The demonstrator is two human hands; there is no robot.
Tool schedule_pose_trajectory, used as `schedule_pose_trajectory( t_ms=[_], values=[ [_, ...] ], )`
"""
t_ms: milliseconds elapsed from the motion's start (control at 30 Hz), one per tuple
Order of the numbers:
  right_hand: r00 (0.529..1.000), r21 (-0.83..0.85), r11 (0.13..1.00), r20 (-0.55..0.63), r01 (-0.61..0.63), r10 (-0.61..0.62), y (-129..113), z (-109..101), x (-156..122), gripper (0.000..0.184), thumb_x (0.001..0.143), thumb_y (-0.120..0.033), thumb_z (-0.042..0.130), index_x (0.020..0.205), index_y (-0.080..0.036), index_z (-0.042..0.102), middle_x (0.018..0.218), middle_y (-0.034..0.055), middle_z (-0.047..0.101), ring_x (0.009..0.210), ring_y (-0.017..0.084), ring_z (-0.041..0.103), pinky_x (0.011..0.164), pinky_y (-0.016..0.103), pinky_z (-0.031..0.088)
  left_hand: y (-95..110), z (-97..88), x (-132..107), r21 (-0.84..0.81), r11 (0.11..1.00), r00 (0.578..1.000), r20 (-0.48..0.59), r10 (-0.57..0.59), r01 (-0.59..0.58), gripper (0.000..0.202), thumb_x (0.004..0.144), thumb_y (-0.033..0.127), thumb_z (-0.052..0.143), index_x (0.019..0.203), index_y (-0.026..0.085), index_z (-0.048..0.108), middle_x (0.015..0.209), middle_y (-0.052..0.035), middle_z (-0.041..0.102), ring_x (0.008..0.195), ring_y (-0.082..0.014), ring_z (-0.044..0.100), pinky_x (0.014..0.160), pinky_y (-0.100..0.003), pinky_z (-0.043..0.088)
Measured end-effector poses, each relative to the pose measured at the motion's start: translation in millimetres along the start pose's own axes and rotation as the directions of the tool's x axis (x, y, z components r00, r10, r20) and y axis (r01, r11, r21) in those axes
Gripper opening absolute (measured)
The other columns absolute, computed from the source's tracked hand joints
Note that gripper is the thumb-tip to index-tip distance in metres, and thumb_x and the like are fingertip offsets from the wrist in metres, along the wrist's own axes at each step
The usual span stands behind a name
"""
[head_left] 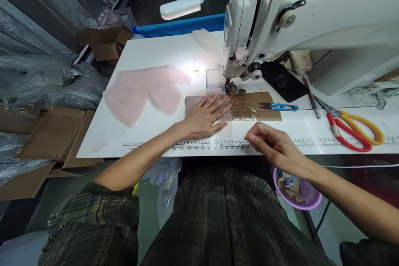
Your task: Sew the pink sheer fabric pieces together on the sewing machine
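My left hand lies flat, fingers spread, on a sheer pale fabric piece that rests over a brown cardboard sheet just in front of the sewing machine's needle. My right hand hovers above the table's front edge, near the printed ruler, fingers drawn together in a pinch; whether anything is in them I cannot make out. A larger pink fabric piece lies to the left on the white table.
The white sewing machine fills the right rear, its lamp lit. Blue thread snips lie on the cardboard; red and yellow scissors and a black phone lie to the right. A purple basket hangs below. Cardboard boxes stand left.
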State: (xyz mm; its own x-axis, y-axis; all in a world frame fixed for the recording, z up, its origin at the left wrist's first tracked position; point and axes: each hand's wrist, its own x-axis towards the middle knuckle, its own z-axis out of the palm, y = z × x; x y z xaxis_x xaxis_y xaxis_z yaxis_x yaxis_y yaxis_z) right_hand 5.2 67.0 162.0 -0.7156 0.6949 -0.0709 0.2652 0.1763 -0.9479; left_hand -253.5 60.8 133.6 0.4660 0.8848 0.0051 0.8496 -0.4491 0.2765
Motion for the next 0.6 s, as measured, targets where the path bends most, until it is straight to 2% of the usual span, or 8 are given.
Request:
schedule_pose_trajectory(
  t_ms=[100,200,267,333,400,467,533,600],
  values=[
    [0.953,-0.067,0.996,0.293,-0.065,0.082,-9.3,-2.8,-36.5,0.033,0.101,-0.044,0.044,0.080,-0.019,0.054,0.067,-0.0011,0.048,0.061,0.010,0.041,0.055,0.022,0.034,-0.4,-0.6,0.9,0.006,1.000,1.000,0.005,0.000,0.000,0.062,0.103,0.053,0.037,0.157,0.026,0.023,0.168,-0.0068,0.014,0.156,-0.0292,0.008,0.126,-0.056,0.009],
    [0.772,-0.004,0.988,0.624,-0.157,0.125,-16.7,-2.9,-58.8,0.034,0.100,-0.046,0.046,0.084,-0.018,0.057,0.071,0.0009,0.053,0.061,0.009,0.043,0.054,0.021,0.035,0.8,-0.3,0.3,0.017,1.000,1.000,0.001,0.002,-0.002,0.061,0.103,0.051,0.037,0.157,0.025,0.023,0.168,-0.0079,0.015,0.156,-0.0291,0.008,0.126,-0.057,0.009],
    [0.690,0.052,0.959,0.706,-0.278,0.162,-9.2,1.5,-62.0,0.037,0.097,-0.051,0.049,0.087,-0.017,0.059,0.073,0.0016,0.055,0.059,0.008,0.045,0.052,0.020,0.036,1.1,0.7,-0.2,0.011,1.000,1.000,-0.028,0.005,-0.004,0.062,0.103,0.051,0.038,0.157,0.025,0.023,0.168,-0.0085,0.015,0.156,-0.0304,0.010,0.126,-0.059,0.011],
    [0.711,0.072,0.940,0.673,-0.334,0.201,13.1,8.8,-57.2,0.040,0.097,-0.054,0.048,0.090,-0.016,0.060,0.076,0.0027,0.058,0.058,0.009,0.050,0.051,0.020,0.040,0.1,2.4,-0.6,0.004,1.000,0.996,-0.082,0.028,-0.028,0.065,0.102,0.054,0.039,0.157,0.023,0.024,0.168,-0.0115,0.014,0.156,-0.0328,0.010,0.124,-0.061,0.013],
    [0.840,-0.065,0.975,0.498,-0.212,0.215,46.3,15.6,-48.0,0.036,0.097,-0.048,0.047,0.090,-0.017,0.063,0.079,0.0045,0.063,0.066,0.013,0.057,0.059,0.025,0.048,-1.5,4.2,-1.2,0.010,0.998,0.984,-0.163,0.069,-0.069,0.066,0.102,0.055,0.039,0.156,0.019,0.027,0.167,-0.0157,0.015,0.155,-0.0338,0.011,0.123,-0.062,0.016],
    [0.952,-0.426,0.900,0.231,-0.088,0.203,80.7,17.4,-39.0,0.026,0.095,-0.034,0.045,0.090,-0.020,0.067,0.084,0.0061,0.069,0.077,0.018,0.064,0.068,0.030,0.053,-2.6,5.5,-2.4,0.021,0.993,0.960,-0.255,0.116,-0.115,0.060,0.102,0.052,0.040,0.150,0.016,0.038,0.163,-0.0184,0.026,0.153,-0.0321,0.023,0.121,-0.060,0.024],
    [0.968,-0.549,0.832,0.154,-0.083,0.198,106.3,12.1,-33.5,0.019,0.087,-0.020,0.050,0.085,-0.020,0.069,0.085,0.0094,0.070,0.084,0.024,0.066,0.073,0.035,0.055,-1.6,5.6,-4.8,0.019,0.986,0.932,-0.322,0.164,-0.167,0.043,0.101,0.044,0.046,0.134,0.017,0.056,0.150,-0.0161,0.049,0.140,-0.0285,0.046,0.113,-0.055,0.037],
    [0.969,-0.613,0.787,0.149,-0.065,0.197,118.0,2.0,-32.6,0.015,0.078,-0.013,0.054,0.074,-0.020,0.067,0.076,0.0114,0.069,0.077,0.026,0.066,0.070,0.038,0.054,1.8,4.3,-7.9,-0.007,0.972,0.918,-0.330,0.221,-0.236,0.027,0.098,0.036,0.052,0.113,0.020,0.067,0.127,-0.0111,0.067,0.117,-0.0243,0.062,0.101,-0.049,0.046]
  ],
)
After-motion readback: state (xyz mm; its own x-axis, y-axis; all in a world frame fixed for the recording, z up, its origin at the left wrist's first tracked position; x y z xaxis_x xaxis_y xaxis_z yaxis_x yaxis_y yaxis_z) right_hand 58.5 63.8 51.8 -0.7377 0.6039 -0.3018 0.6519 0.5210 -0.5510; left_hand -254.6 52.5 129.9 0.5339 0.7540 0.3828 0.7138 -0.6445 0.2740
